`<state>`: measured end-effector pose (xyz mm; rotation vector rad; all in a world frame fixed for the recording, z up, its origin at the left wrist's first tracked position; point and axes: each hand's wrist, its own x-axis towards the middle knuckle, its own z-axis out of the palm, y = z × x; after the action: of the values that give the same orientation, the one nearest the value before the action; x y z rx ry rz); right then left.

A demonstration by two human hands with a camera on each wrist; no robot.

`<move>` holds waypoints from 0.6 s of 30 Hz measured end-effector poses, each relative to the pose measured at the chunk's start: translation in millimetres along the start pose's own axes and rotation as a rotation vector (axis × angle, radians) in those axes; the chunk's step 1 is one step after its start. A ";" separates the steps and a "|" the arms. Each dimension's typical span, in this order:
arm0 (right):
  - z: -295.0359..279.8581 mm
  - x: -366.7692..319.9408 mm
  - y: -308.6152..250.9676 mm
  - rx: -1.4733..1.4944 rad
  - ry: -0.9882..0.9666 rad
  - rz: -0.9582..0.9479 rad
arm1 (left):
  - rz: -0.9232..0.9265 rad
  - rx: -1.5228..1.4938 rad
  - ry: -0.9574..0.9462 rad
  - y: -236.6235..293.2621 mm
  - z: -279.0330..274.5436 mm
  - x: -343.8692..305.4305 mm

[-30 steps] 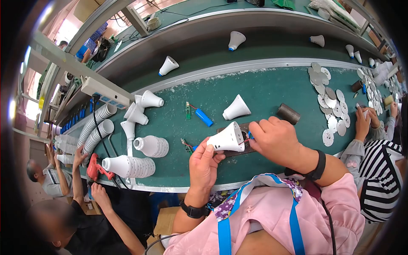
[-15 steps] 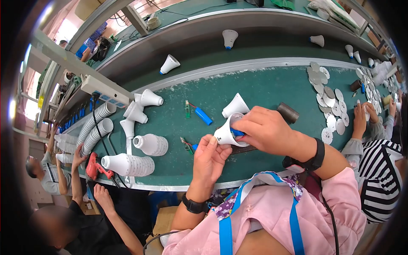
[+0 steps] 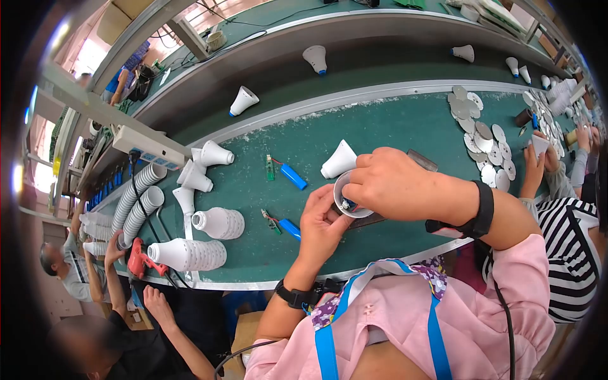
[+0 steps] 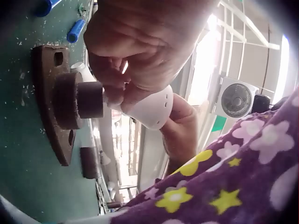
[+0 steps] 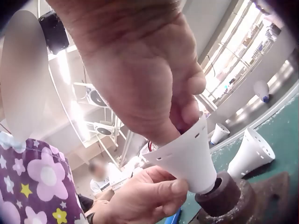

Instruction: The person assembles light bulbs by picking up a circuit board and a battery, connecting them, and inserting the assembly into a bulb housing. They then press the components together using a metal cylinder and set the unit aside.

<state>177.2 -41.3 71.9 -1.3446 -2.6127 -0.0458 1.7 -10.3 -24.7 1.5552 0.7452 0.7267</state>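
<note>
In the head view, my left hand (image 3: 320, 225) grips a white cone-shaped lamp housing (image 5: 187, 161) near its narrow end, wide mouth up. My right hand (image 3: 389, 187) has its thumb and fingertips inside that mouth, pinching a blue battery (image 3: 350, 205) that is mostly hidden by the fingers and wall. A bit of red wire shows at the rim in the right wrist view. Right by the housing's narrow end stands a dark metal fixture (image 4: 70, 100) with a round post on a bolted plate. Another white housing (image 3: 339, 159) stands just behind.
Two blue batteries (image 3: 293, 177) wired to green boards lie left of my hands. Further left are nested housings (image 3: 190, 253) and a red tool (image 3: 139, 259). A metal cylinder (image 3: 422, 160) and scattered discs (image 3: 484, 139) lie right. Other people work on both sides.
My right hand has carried the blue battery into the housing's mouth and reached deeper. The left hand has tipped the housing from lying sideways to mouth up.
</note>
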 end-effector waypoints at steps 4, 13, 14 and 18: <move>-1.5 8.1 -1.9 -0.017 -0.059 -0.012 | 0.054 0.025 0.018 -1.0 3.7 0.5; -2.5 16.5 -9.4 -0.017 -0.184 0.054 | 0.099 0.002 0.012 -17.4 2.4 0.8; -1.7 16.1 -10.1 -0.008 -0.182 0.062 | -0.037 -0.156 -0.005 -18.1 3.6 -0.6; -1.6 17.5 -10.2 0.015 -0.219 0.089 | -0.259 -0.433 -0.346 8.3 -19.5 -1.5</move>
<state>159.3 -33.3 77.5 -1.5381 -2.7173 0.1416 -14.4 -0.6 -14.5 1.1225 0.4787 0.3789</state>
